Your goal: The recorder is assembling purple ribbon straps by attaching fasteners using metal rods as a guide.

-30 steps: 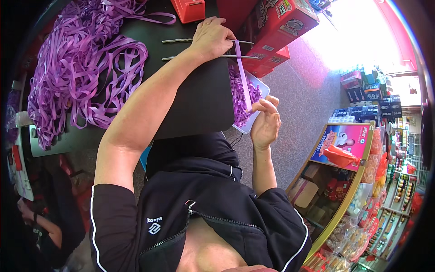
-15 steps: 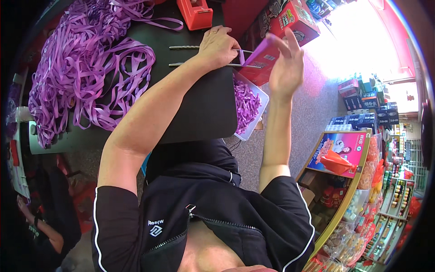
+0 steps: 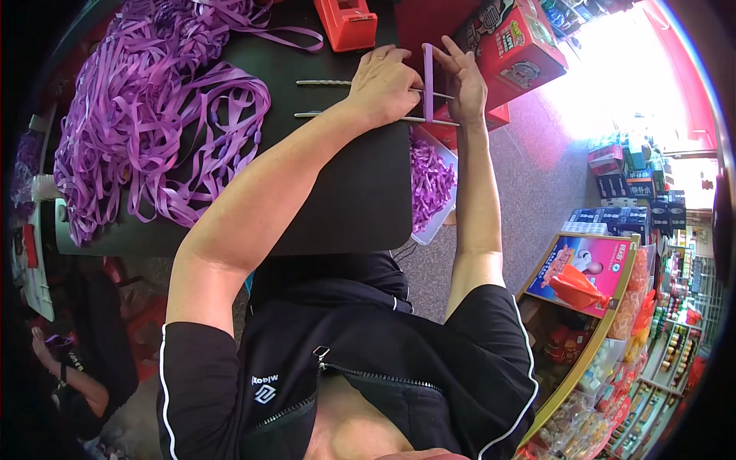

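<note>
Two thin metal rods (image 3: 322, 115) lie side by side across the dark table and stick out past its right edge. My left hand (image 3: 382, 86) rests at the table's edge, fingers curled over the far rod; whether they also pin ribbon there is hidden. A flat purple ribbon (image 3: 428, 80) crosses both rods just right of those fingers and stretches away to the far side. My right hand (image 3: 468, 86) is beside the rod ends, with the ribbon's far part at its index fingertip. To the left spreads a big tangled heap of purple ribbon (image 3: 146, 115).
Under the rod ends, a white plastic bin (image 3: 441, 230) holds short purple ribbon pieces. A red tape dispenser (image 3: 349, 27) stands at the table's far side, and red printed boxes (image 3: 521, 54) are at the far right. A goods-filled display case (image 3: 575, 345) stands right. Another person (image 3: 84, 376) sits lower left.
My right hand has come down and left, close to the rods, drawing the ribbon upright across them. My left hand stays on the rod; the whole view has shifted slightly.
</note>
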Motion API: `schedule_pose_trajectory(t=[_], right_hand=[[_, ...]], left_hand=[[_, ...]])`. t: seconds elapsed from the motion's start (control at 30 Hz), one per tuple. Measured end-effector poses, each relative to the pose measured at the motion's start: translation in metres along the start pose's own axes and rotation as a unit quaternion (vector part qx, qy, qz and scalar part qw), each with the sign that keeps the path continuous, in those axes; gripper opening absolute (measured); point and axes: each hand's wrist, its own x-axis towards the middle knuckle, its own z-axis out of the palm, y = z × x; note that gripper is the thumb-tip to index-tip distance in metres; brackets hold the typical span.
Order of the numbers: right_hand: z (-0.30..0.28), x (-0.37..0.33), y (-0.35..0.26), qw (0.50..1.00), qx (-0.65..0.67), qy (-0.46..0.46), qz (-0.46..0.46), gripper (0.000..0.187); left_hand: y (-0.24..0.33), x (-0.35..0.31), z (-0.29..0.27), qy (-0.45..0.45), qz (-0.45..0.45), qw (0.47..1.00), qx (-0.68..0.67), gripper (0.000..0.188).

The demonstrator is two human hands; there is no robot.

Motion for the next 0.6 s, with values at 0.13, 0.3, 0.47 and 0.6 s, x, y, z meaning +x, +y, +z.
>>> schedule_pose_trajectory(t=[0.13,0.3,0.47,0.6], right_hand=[[0.003,-0.003,0.002,0.997,0.059,0.007,0.052,0.056],[0.002,-0.003,0.007,0.998,0.027,0.015,0.062,0.057],[-0.002,-0.017,0.019,0.996,-0.030,-0.003,0.086,0.063],[-0.020,-0.046,0.038,0.979,-0.198,-0.040,0.014,0.059]], left_hand=[[-0.001,0.000,0.000,0.009,-0.002,1.000,0.000,0.027],[-0.002,0.001,0.001,0.017,0.003,1.000,0.000,0.025],[-0.003,-0.001,0.004,0.054,0.005,0.999,-0.008,0.024],[0.000,0.002,0.010,0.109,0.020,0.993,-0.040,0.024]])
